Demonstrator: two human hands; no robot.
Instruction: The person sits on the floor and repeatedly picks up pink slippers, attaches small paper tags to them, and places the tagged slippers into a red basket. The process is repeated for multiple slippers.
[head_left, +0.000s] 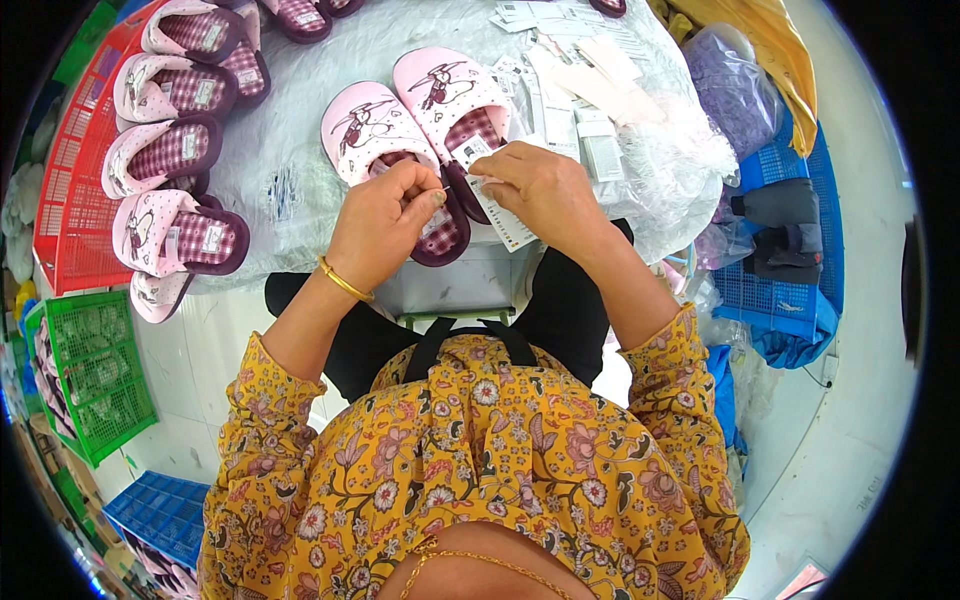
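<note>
A pair of pink slippers, the left slipper [368,125] and the right slipper [450,90], lies side by side on the plastic-covered table [290,120], toes pointing away from me. Each has a dark line drawing on top and a maroon checked insole. Over their heel ends, my left hand [380,225] is closed, thumb and forefinger pinched on something too thin to make out. Bent fingers of my right hand [540,190] grip a white printed tag [512,222], which hangs beside the right slipper's heel. Whether the tag is fastened to the slipper is hidden.
More matching slippers [180,232] line the table's left edge, beside a red crate [85,190]. Several white tags and papers [590,90] are spread at the far right. A green crate [95,375] stands lower left; a blue basket [785,290] with dark items stands right.
</note>
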